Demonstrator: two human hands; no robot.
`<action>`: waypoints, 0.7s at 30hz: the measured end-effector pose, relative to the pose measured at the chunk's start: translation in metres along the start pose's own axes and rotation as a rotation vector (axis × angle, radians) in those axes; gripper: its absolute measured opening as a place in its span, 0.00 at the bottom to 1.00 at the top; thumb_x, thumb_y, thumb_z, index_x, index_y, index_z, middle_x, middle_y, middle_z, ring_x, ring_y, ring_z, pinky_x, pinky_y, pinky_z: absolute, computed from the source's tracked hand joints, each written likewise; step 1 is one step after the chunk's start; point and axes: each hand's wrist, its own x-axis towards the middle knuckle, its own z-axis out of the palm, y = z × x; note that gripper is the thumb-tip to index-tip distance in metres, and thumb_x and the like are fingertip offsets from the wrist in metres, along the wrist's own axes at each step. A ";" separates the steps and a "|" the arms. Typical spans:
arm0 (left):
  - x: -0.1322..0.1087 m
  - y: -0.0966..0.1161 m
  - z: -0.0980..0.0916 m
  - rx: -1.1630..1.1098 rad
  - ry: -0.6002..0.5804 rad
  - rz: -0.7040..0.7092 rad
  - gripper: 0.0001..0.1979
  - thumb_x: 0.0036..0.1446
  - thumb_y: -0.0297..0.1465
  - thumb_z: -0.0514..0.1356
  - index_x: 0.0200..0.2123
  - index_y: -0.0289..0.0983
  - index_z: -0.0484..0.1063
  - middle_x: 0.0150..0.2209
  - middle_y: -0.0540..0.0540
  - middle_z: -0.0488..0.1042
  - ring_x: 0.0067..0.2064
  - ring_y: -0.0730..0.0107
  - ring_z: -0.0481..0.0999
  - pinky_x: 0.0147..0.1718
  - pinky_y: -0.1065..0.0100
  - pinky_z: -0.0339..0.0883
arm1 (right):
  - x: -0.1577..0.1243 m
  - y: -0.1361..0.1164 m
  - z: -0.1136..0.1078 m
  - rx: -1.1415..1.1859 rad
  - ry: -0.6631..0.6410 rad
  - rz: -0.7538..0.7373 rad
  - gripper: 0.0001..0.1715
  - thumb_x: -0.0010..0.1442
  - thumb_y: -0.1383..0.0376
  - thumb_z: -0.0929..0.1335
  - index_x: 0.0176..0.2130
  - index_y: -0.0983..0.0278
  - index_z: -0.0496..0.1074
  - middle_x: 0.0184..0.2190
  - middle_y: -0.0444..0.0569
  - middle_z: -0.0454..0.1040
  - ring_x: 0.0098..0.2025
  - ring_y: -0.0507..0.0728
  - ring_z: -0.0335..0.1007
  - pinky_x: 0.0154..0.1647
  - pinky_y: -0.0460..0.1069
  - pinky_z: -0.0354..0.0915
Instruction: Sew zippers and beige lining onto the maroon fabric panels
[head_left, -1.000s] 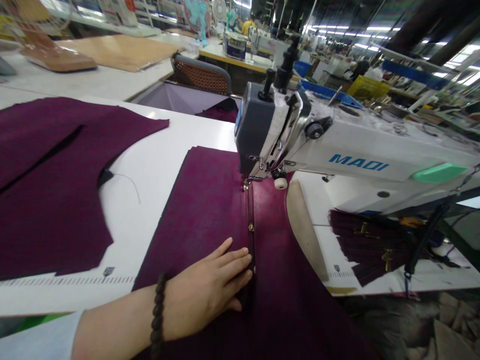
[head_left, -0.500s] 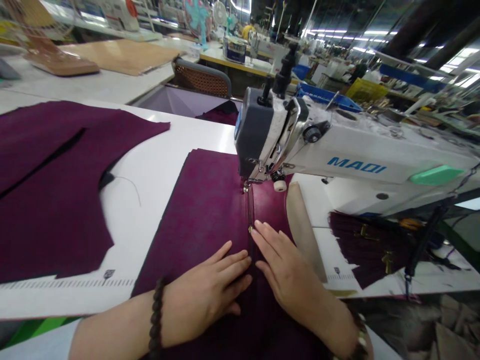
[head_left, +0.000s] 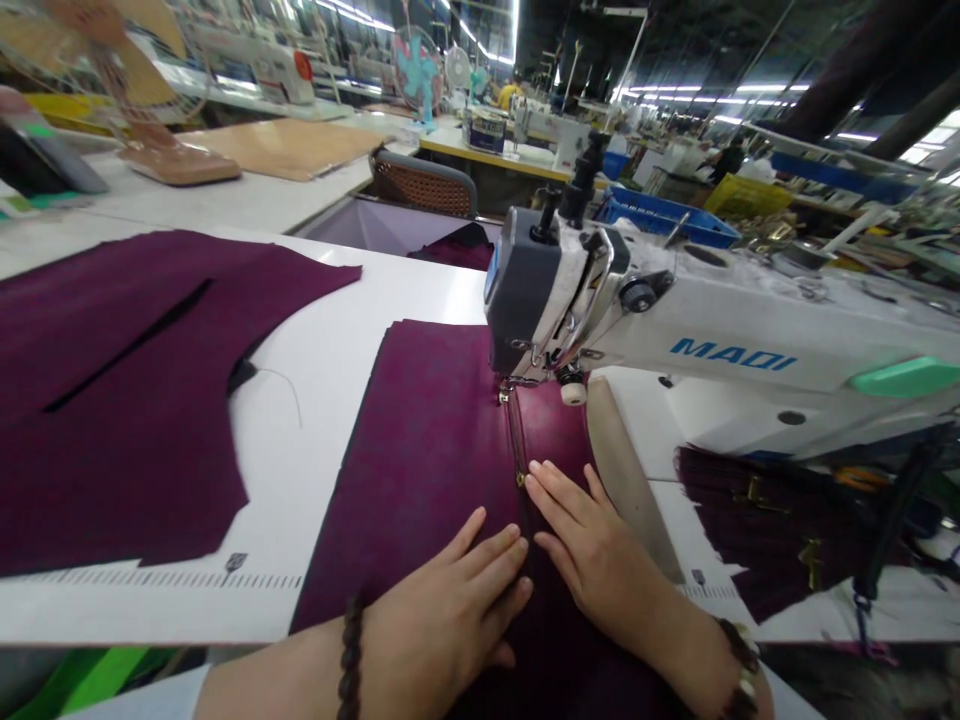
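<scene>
A maroon fabric panel (head_left: 427,440) lies on the white table under the head of a white MAQI sewing machine (head_left: 675,330). A dark zipper (head_left: 517,450) runs along its middle toward the needle. My left hand (head_left: 450,610) lies flat on the fabric just left of the zipper, fingers stretched out. My right hand (head_left: 592,550) rests flat on the fabric to the right of the zipper, its fingertips near the small metal zipper pull. Neither hand holds anything. A dark bead bracelet (head_left: 349,665) circles my left wrist.
More maroon fabric pieces (head_left: 112,400) lie at the left of the white table (head_left: 315,370). A bundle of dark zippers (head_left: 772,510) sits under the machine arm at right. A chair (head_left: 424,180) and other workstations stand behind.
My right hand came in from the lower right and settled on the fabric beside the zipper. The view shifted slightly; my left hand stayed flat in place.
</scene>
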 end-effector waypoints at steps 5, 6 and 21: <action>-0.004 -0.005 0.001 -0.009 0.008 0.034 0.20 0.59 0.40 0.53 0.50 0.33 0.66 0.51 0.37 0.68 0.54 0.56 0.64 0.57 0.53 0.50 | 0.000 -0.004 0.002 -0.024 0.009 0.019 0.27 0.61 0.71 0.56 0.59 0.68 0.54 0.59 0.54 0.55 0.62 0.58 0.47 0.58 0.63 0.52; -0.005 -0.006 0.002 -0.007 0.012 0.037 0.20 0.59 0.40 0.54 0.50 0.33 0.66 0.51 0.37 0.68 0.55 0.56 0.64 0.57 0.53 0.49 | 0.001 -0.005 0.002 -0.029 0.003 0.022 0.27 0.61 0.71 0.56 0.59 0.68 0.54 0.59 0.53 0.54 0.62 0.58 0.47 0.58 0.63 0.52; -0.003 -0.025 -0.005 0.007 -0.015 0.037 0.21 0.57 0.33 0.57 0.53 0.33 0.62 0.54 0.37 0.64 0.57 0.54 0.61 0.58 0.51 0.48 | 0.019 -0.006 0.002 -0.032 -0.002 0.105 0.26 0.61 0.71 0.55 0.58 0.70 0.55 0.58 0.55 0.57 0.61 0.60 0.48 0.58 0.65 0.51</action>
